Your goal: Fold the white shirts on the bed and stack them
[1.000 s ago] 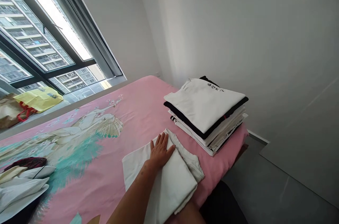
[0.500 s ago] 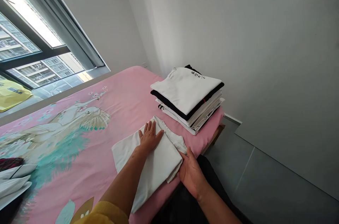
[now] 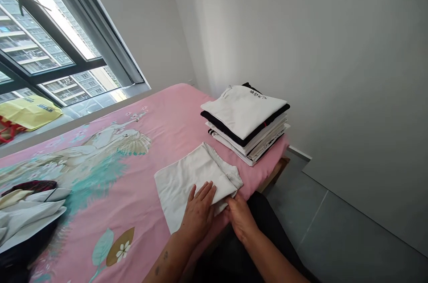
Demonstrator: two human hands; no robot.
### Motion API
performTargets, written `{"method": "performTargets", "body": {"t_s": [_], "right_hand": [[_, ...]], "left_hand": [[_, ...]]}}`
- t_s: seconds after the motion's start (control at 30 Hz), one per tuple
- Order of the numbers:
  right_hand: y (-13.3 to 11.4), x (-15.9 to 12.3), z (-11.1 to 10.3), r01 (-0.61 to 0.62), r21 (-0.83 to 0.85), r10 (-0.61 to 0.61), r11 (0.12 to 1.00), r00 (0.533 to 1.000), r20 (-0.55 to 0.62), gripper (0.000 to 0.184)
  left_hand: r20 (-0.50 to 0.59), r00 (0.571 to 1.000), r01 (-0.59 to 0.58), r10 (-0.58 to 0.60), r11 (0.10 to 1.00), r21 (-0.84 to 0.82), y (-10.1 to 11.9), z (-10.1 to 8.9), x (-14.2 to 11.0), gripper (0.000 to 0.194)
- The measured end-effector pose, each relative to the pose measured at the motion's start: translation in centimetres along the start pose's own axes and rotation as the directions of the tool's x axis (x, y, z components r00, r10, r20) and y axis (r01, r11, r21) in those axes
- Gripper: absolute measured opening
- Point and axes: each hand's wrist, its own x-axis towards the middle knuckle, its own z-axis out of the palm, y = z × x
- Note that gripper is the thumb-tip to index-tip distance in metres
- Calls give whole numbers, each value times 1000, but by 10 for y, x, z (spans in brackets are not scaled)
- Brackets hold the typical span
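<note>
And here's the left hand point(image 3: 199, 211), open and palm down, fingers spread a little, pressing flat on the folded white cloth garment point(image 3: 183, 174). That garment lies right under it, reaching out ahead and to the hand's left across the pink patterned bedsheet point(image 3: 170, 109). In on the other side comes the right hand point(image 3: 242, 220), fingers bent at the garment's near right corner, touching the edge; whether it pinches the cloth or just slips beneath, you cannot tell, because the fingertips are hidden.

Look beyond both hands: a neat stack of folded white and black clothes point(image 3: 245, 111) stands near the bed's edge, a white piece with dark lettering on top, a black one just beneath. Well to the left hand's left sits a loose heap of white and dark clothing point(image 3: 31, 216). Farther off that way, by the window point(image 3: 43, 47), there's a yellow bag point(image 3: 31, 111). And just right of the right hand, a black-clad leg point(image 3: 267, 225) beside the bed.
</note>
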Motion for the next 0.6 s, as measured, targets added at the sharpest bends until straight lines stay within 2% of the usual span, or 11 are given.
{"method": "performTargets", "body": {"t_s": [0.1,0.2,0.33,0.4,0.53,0.6], "right_hand": [[17,9,11,57,72,-55,996,998,-42,41],[24,11,13,12,151,-4,988,999,-52,33],[14,0,3,-113,236,84,965,988,131,30],[10,-3,1,-109,228,73,968,984,162,33],[11,6,4,-1,115,4,993,1000,-26,37],[10,12,5,-30,95,35,995,998,-57,38]], "left_hand": [[-20,1000,8,-7,1000,29,7,-7,3,52],[49,997,49,-51,998,44,14,2,-3,51],[53,997,44,-47,997,60,17,27,-13,63],[22,999,29,-30,997,66,17,33,-15,65],[-21,999,40,-39,997,62,13,26,-17,63],[-53,996,75,-72,996,58,7,20,-19,61]]}}
